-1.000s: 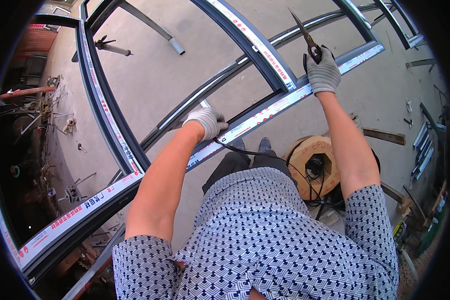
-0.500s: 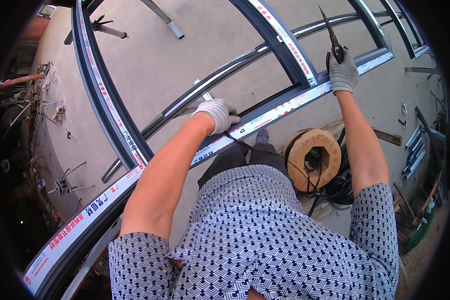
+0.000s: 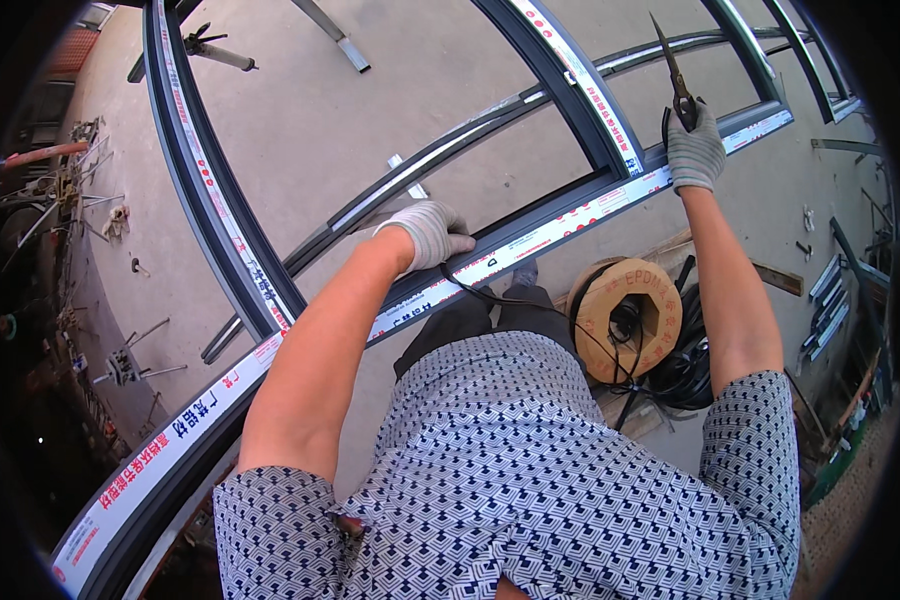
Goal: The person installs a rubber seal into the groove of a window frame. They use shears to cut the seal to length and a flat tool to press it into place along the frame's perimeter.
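Note:
A dark metal window frame [image 3: 526,240] lies across in front of me, its rails covered with white printed film. My left hand [image 3: 430,234], in a pale striped knit glove, presses with closed fingers on the near rail. From under it a thin black rubber strip [image 3: 467,288] hangs off the rail and runs right toward the spool; the fingers hide its end. My right hand [image 3: 697,152], gloved alike, is closed round the handles of scissors [image 3: 675,78], blades pointing up and away. That hand is over the right part of the near rail.
A cardboard spool [image 3: 658,325] stands by my legs, with coiled black strip [image 3: 685,370] beside it. A caulking gun [image 3: 220,54] lies beyond the frame at far left. Cut metal profiles [image 3: 830,295] are on the floor at right, scrap metal [image 3: 65,190] at left.
My left hand has slid slightly left along the near rail, with more of the black strip showing beside it. The right hand still holds the scissors upright, almost unmoved.

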A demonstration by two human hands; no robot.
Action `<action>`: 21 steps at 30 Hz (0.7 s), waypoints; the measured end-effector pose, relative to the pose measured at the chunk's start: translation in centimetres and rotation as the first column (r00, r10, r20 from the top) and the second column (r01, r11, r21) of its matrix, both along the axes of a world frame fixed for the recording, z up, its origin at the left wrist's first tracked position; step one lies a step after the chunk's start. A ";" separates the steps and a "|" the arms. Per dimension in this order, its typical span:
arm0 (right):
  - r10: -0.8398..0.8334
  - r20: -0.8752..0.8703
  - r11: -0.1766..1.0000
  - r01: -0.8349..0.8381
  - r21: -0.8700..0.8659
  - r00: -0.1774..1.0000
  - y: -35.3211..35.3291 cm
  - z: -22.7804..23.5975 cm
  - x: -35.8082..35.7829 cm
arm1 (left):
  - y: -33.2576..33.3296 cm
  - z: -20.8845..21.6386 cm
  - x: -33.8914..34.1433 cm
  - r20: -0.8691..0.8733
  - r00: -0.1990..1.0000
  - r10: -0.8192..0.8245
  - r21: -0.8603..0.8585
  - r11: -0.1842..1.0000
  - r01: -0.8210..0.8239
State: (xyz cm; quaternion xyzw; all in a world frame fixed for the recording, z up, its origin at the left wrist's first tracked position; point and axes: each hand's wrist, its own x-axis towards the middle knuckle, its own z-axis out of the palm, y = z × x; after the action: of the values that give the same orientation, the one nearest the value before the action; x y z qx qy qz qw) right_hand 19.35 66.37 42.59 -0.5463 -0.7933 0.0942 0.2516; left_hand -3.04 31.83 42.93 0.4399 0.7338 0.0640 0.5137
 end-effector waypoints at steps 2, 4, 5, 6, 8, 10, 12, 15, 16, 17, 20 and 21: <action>0.004 0.001 1.000 -0.004 0.013 1.000 -0.2 0.1 -0.2 | 0.1 -0.3 -0.8 0.018 0.997 -0.069 -0.077 0.995 0.070; 0.007 0.007 1.000 -0.007 0.023 1.000 -0.4 0.3 -0.2 | -0.1 -0.4 -1.3 0.038 0.992 -0.119 -0.124 0.985 0.123; 0.008 0.011 1.000 -0.008 0.025 1.000 -0.3 0.2 -0.1 | -0.2 -0.6 -1.2 0.020 0.991 -0.133 -0.126 0.983 0.135; 0.009 0.012 1.000 -0.009 0.027 1.000 -0.2 0.2 -0.1 | 0.1 0.6 -0.9 0.001 0.989 -0.148 -0.129 0.981 0.147; 0.013 0.008 1.000 -0.014 0.028 1.000 -0.2 0.1 0.0 | 0.3 1.5 -0.5 -0.061 0.979 -0.197 -0.130 0.974 0.188; 0.017 -0.005 0.999 -0.017 0.033 1.000 -0.2 0.0 -0.1 | -0.4 1.2 -0.4 -0.048 0.992 -0.117 -0.082 0.990 0.113; 0.005 -0.019 0.999 -0.004 0.045 1.000 -0.1 -0.2 0.1 | -0.9 0.5 -0.5 -0.001 0.999 -0.047 -0.057 0.997 0.047; 0.014 -0.009 1.000 -0.014 0.007 1.000 -0.2 0.2 -0.1 | -1.5 -0.3 -1.5 0.072 0.996 -0.057 -0.094 0.994 0.064; 0.013 0.012 1.000 -0.013 0.007 1.000 -0.4 0.5 -0.2 | -1.9 -0.7 -1.8 0.083 0.995 -0.052 -0.119 0.991 0.061; 0.007 0.008 1.000 -0.007 0.007 1.000 -0.9 0.6 -0.5 | -2.2 -1.0 -2.0 0.065 0.995 -0.074 -0.127 0.988 0.082; 0.008 -0.033 1.000 -0.008 0.018 0.999 -0.6 0.4 -0.4 | -2.0 0.4 -1.4 -0.002 0.994 -0.108 -0.129 0.986 0.107; 0.010 -0.030 1.000 -0.010 0.015 0.999 -0.4 0.1 -0.2 | -2.0 0.9 -1.2 -0.040 0.991 -0.126 -0.116 0.986 0.121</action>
State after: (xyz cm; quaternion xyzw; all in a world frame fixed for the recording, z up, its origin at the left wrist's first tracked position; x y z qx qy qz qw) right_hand 19.11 65.95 42.74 -0.5390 -0.7928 0.0977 0.2671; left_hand -4.23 29.83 43.84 0.4559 0.7195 -0.0200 0.5236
